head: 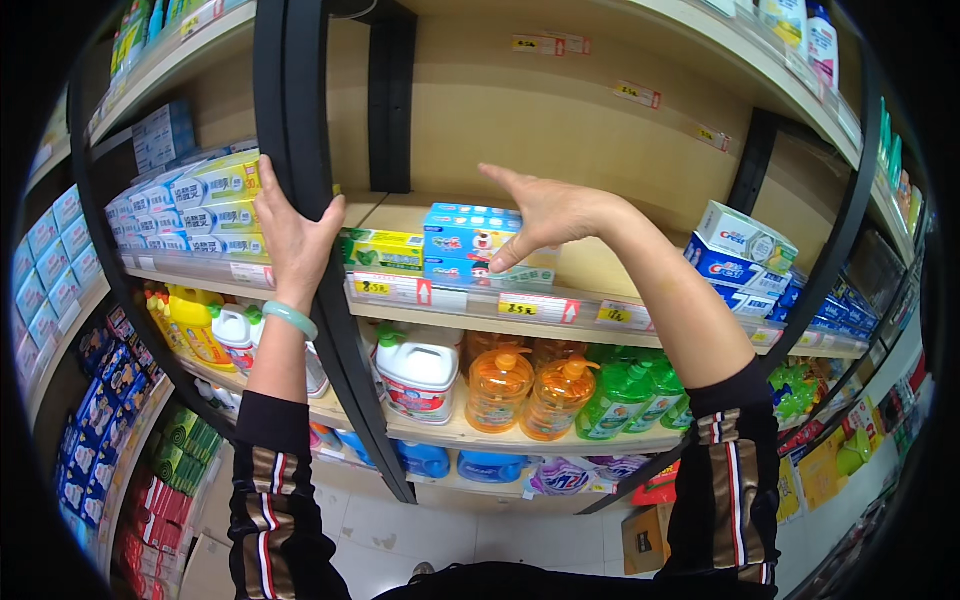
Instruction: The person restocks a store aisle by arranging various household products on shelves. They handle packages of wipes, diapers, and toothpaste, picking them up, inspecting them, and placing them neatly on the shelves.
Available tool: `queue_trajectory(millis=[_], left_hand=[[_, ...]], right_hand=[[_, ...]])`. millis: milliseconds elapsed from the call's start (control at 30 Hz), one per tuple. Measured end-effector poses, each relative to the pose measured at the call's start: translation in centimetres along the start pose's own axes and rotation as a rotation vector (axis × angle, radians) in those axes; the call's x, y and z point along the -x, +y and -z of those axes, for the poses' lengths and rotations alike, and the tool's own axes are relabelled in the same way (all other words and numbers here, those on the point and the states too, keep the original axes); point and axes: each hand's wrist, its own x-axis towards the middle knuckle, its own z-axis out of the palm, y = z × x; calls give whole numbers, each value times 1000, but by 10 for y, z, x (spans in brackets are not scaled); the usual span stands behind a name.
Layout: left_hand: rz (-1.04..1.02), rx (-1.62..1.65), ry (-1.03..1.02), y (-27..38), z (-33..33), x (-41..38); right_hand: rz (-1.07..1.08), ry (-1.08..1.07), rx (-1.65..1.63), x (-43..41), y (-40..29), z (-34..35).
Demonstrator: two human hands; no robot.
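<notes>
My left hand [295, 229], with a pale green bangle at its wrist, lies spread against the black shelf post [294, 97], its fingers beside the end of the stacked toothpaste boxes [217, 201]. My right hand [547, 214] is spread at the blue toothpaste boxes [457, 241] on the middle shelf, the thumb in front of them; whether it touches them I cannot tell. A green and yellow toothpaste box [382, 250] lies to their left. Further right, Crest toothpaste boxes [731, 259] are stacked, a pale one on top of blue ones.
Price tags line the middle shelf's edge [487, 304]. Beneath stand a white jug [418, 375], orange pump bottles [501, 390] and green bottles [616, 397]. An upper shelf edge [772, 56] curves above right. A cardboard box [646, 541] is on the floor.
</notes>
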Motion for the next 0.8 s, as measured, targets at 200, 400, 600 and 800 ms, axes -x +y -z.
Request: queue_trajectory(millis=[200,400,600,800], left_hand=[[52,-22,-39,-1,0,1],[32,-11,-30,-3,-2,2],[92,67,-73,1,2,0],[69,28,-56,-2,4,0]], right_hand=[[-55,-249,-39,-35,-12,-10],[-18,-285,-48,-42,-5,-12],[-11,-376,-186,-52,-4,-8],[2,-359,-153,-77,-29,-2]])
